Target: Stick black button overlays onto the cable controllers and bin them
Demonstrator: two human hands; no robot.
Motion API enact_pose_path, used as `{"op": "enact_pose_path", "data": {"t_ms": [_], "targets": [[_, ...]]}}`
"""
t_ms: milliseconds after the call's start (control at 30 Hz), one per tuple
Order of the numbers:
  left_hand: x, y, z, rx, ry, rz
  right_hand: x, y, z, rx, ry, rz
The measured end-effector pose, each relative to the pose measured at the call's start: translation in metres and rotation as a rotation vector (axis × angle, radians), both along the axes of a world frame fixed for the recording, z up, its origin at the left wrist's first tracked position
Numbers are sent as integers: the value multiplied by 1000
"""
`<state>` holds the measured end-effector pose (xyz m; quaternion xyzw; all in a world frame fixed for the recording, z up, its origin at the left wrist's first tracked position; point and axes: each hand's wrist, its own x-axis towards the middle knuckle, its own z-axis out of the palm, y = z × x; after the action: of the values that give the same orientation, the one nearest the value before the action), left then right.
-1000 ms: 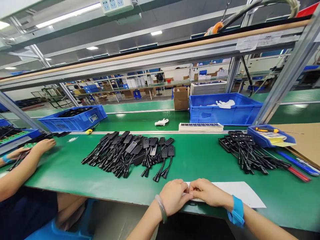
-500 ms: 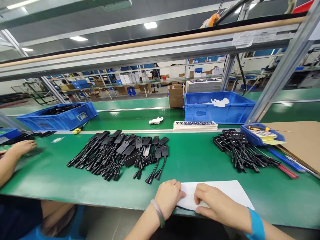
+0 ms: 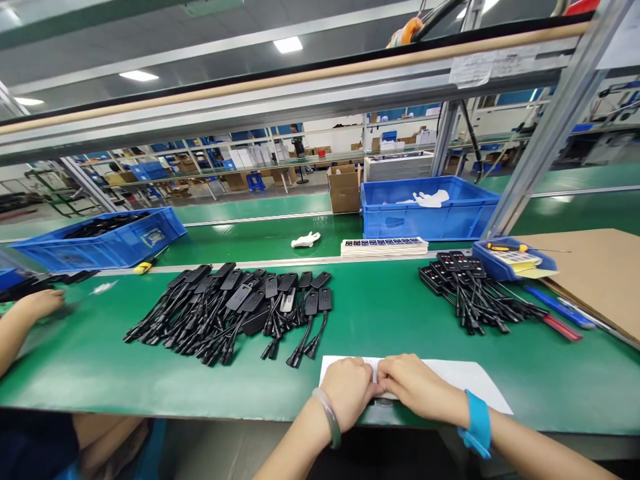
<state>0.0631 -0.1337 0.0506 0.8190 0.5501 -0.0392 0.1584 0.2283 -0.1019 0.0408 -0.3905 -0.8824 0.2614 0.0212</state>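
At the table's front edge, my left hand [image 3: 350, 383] and my right hand [image 3: 410, 383] meet over a white sheet [image 3: 463, 377]. Both have curled fingers, with thumbs and fingertips pressed together around something small. A bit of a dark piece [image 3: 384, 402] shows beneath the fingertips; its kind is hidden. Beyond my left hand lies a heap of black flat modules with short cables [image 3: 215, 313], two of them [image 3: 317, 303] set slightly apart at its right end. A second pile of black modules [image 3: 460, 273], faces marked with small dots, rests to the right.
A stack of label sheets [image 3: 384, 248] lies behind, near a blue bin [image 3: 430, 210] and a white glove [image 3: 305, 240]. To the right are a small blue tray [image 3: 500, 263], a blue cutter [image 3: 555, 305] and cardboard [image 3: 590, 260]. A co-worker's hand [image 3: 43, 303] works at far left.
My hands have come together, the right moving left until the fingers meet. The black strand along the sheet's front edge is now covered. The view has shifted slightly.
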Motion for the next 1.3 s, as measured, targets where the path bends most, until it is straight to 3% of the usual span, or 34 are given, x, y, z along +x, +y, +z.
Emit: {"op": "enact_pose_path", "data": {"t_ms": [267,433,600,733,900,1067,1300], "targets": [[14,-2,4,-38,69,79,14,19,10,-57,-96,32],[15,0,2,-45,79,87,21,19,11,11,-126,-26],[13,1,-2,-21,67,58,30,20,15,-26,-116,88],[11,2,-5,-14,61,48,33,23,15,8,-130,44],[10,3,-8,-13,52,55,42,31,20,-68,-134,138],[8,3,-8,-13,33,57,47,34,20,-17,-141,38],[7,5,-5,-33,30,64,65,53,22,-214,-117,96]]}}
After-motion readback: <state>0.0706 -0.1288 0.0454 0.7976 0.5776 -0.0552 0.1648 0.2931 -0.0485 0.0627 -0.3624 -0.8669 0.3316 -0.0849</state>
